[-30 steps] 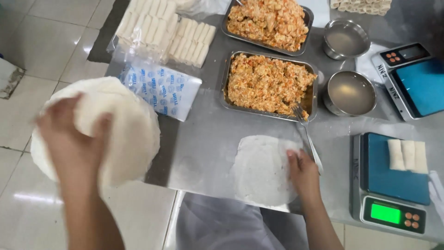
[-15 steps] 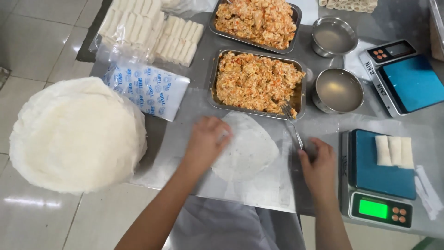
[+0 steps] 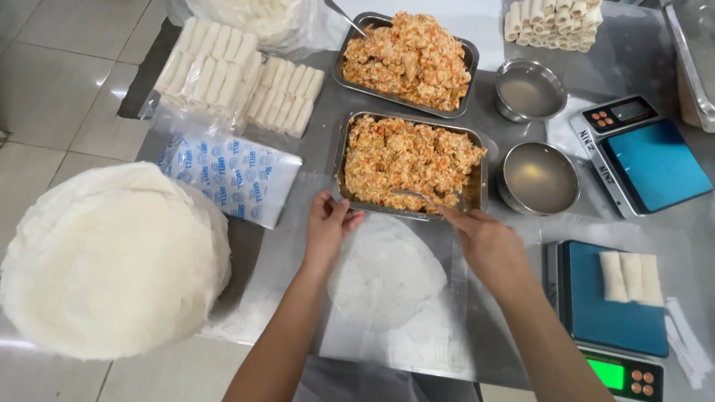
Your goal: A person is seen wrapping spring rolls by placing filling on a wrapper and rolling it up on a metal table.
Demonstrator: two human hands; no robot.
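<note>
Wrapper (image 3: pixel 383 272) now pinned by left hand (image 3: pixel 328 227); right hand (image 3: pixel 488 242) grip holds spoon (image 3: pixel 413 196)

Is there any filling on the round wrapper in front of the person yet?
No, the round wrapper lies bare on the table while the right hand holds a spoon in the near tray of filling.

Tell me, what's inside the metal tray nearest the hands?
The tray is heaped with orange, crumbly filling. A spoon held by the right hand dips into its near edge. The tray's bottom is covered by the filling. The left hand rests beside it.
</note>
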